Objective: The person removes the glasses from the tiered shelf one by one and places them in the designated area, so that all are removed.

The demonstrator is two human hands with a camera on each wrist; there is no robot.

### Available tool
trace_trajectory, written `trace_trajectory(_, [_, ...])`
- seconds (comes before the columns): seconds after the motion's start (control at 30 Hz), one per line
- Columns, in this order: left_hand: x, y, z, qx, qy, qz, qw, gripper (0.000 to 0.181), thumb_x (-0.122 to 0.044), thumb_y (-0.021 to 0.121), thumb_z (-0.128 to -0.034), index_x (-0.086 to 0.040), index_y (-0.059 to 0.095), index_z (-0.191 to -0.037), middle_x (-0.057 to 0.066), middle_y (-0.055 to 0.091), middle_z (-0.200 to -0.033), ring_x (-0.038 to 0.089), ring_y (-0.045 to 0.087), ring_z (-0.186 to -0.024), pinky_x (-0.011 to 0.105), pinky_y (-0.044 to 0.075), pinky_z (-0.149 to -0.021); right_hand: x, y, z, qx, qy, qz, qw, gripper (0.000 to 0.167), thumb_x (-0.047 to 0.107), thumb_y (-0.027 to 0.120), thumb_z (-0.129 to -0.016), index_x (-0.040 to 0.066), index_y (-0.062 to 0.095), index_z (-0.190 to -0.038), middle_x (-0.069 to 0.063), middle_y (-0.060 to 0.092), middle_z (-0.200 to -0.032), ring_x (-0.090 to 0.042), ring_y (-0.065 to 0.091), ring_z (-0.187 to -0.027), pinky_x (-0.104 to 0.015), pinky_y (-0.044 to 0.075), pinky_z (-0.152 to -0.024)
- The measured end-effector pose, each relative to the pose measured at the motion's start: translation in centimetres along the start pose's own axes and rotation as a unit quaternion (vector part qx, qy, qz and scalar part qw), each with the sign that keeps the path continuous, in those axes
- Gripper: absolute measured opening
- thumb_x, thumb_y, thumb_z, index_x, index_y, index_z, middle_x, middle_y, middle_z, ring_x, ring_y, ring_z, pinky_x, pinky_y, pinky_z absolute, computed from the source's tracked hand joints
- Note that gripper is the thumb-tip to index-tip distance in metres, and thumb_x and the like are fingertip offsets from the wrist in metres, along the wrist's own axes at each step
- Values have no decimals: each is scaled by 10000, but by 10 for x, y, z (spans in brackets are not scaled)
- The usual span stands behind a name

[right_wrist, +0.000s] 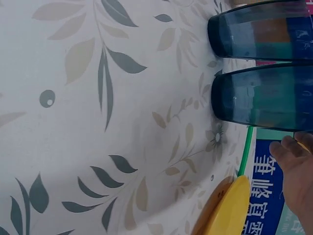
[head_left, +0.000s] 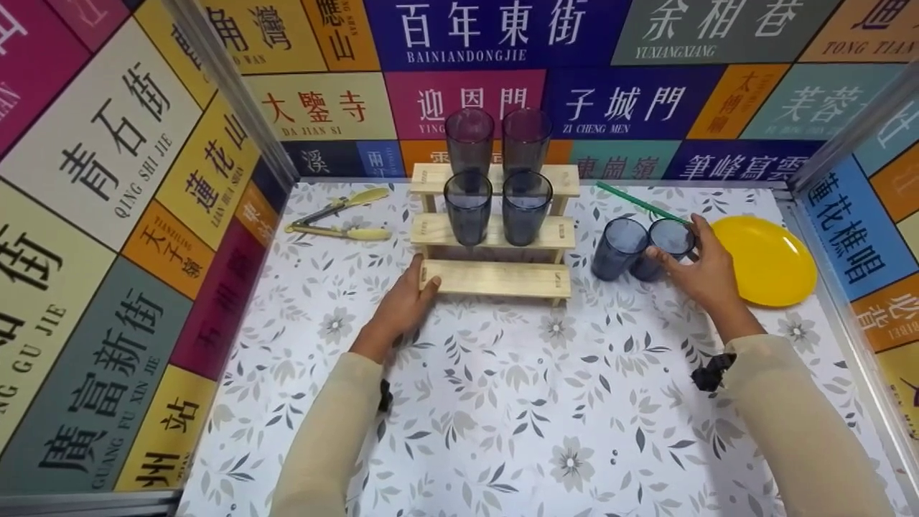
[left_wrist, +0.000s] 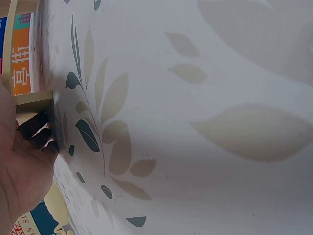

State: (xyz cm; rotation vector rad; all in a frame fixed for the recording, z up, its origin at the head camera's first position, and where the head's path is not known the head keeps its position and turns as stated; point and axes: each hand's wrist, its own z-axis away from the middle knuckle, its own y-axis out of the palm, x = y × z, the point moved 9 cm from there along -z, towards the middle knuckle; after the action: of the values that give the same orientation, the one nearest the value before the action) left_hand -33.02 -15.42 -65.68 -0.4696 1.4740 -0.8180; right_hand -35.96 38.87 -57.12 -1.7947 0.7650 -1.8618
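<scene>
A three-tier wooden rack (head_left: 495, 278) holds two dark glasses on its top tier and two on its middle tier; the bottom tier is bare. My left hand (head_left: 402, 305) grips the left end of the bottom tier, thumb on top; the left wrist view shows the fingers of that hand (left_wrist: 27, 166) curled at the wood (left_wrist: 34, 98). Right of the rack, two blue-grey glasses stand upright side by side. With thumb and fingers my right hand (head_left: 700, 269) holds the rim of the right glass (head_left: 646, 268), beside the left glass (head_left: 617, 251). In the right wrist view, fingertips (right_wrist: 288, 147) are by the nearer glass (right_wrist: 259, 95).
A yellow plate (head_left: 772, 262) lies to the right of the right hand. Behind the two glasses is a green stick (head_left: 632, 198). Tongs (head_left: 337, 231) with yellow tips lie left of the rack. Walls with printed signs (head_left: 467, 32) enclose the flowered tabletop (head_left: 502, 402).
</scene>
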Motion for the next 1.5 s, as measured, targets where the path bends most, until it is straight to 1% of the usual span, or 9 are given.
trace_trajectory(0.17, [0, -1, 1, -83, 35, -60, 9999, 833, -537, 395, -1190, -9, 113, -1770, 293, 279, -1792, 450, 339, -1658, 562, 314, -1354, 19, -3, -1, -157, -215, -65, 9996, 1164, 633, 818, -949, 168, 167, -1794, -177, 328, -1809, -392, 323, -1681, -599, 279, -1352])
trace_trajectory(0.37, [-2, -6, 1, -105, 79, -53, 9999, 831, -528, 402, -1193, -2, 112, -1768, 302, 300, -1782, 463, 369, -1640, 580, 339, -1337, 47, -2, -3, -602, -468, 117, 9970, 1093, 636, 832, -940, 147, 302, -1762, -163, 426, -1763, -383, 388, -1648, -578, 281, -1366])
trace_trajectory(0.5, [-2, -8, 1, -123, 92, -80, 9998, 829, -529, 401, -1194, -4, 113, -1768, 296, 297, -1785, 457, 366, -1643, 575, 339, -1338, 68, 3, -5, -702, -648, 196, 9952, 1087, 656, 836, -925, 142, 342, -1747, -143, 442, -1759, -382, 380, -1650, -584, 244, -1381])
trace_trajectory(0.67, [-1, -6, 1, -79, -23, -67, 9999, 830, -543, 386, -1193, -25, 101, -1775, 284, 285, -1794, 452, 357, -1649, 580, 340, -1336, 95, 16, -6, -605, -879, 252, 9940, 1096, 678, 830, -919, 181, 327, -1756, -110, 427, -1774, -368, 337, -1678, -600, 205, -1390])
trace_trajectory(0.93, [-2, -5, 3, -97, -7, -46, 9999, 828, -543, 388, -1191, -31, 104, -1777, 260, 279, -1805, 431, 347, -1659, 559, 324, -1349, 129, 44, -4, -376, -1190, 50, 9922, 1072, 659, 834, -921, 185, 348, -1750, -85, 460, -1755, -369, 406, -1638, -627, 285, -1352])
trace_trajectory(1.1, [-1, -2, 4, -44, -32, -38, 10000, 837, -562, 381, -1188, -44, 97, -1780, 245, 277, -1810, 417, 344, -1663, 551, 325, -1351, 147, 61, 0, -221, -1421, -134, 9895, 1029, 589, 849, -939, 151, 370, -1737, -85, 492, -1733, -364, 455, -1608, -625, 327, -1327])
trace_trajectory(1.27, [-2, -1, 3, -67, 45, -58, 10000, 833, -541, 389, -1192, -10, 110, -1770, 267, 270, -1806, 427, 333, -1666, 551, 320, -1352, 164, 73, 4, -186, -1644, -240, 9859, 1009, 508, 869, -936, 112, 384, -1727, -90, 519, -1714, -358, 479, -1594, -636, 347, -1307])
trace_trajectory(1.4, [-4, -1, 2, -74, 69, -125, 9999, 827, -526, 388, -1194, 1, 108, -1767, 285, 283, -1795, 437, 343, -1659, 559, 329, -1346, 174, 79, 4, -168, -1737, -270, 9843, 1006, 484, 879, -925, 110, 393, -1722, -96, 525, -1708, -349, 490, -1588, -629, 383, -1284])
trace_trajectory(1.5, [-4, -2, 1, -64, 57, -150, 9999, 828, -526, 388, -1194, -3, 101, -1769, 292, 285, -1792, 442, 346, -1656, 562, 330, -1345, 179, 85, 2, -102, -1768, -275, 9838, 1016, 506, 875, -929, 108, 385, -1725, -101, 529, -1702, -346, 494, -1584, -615, 401, -1279])
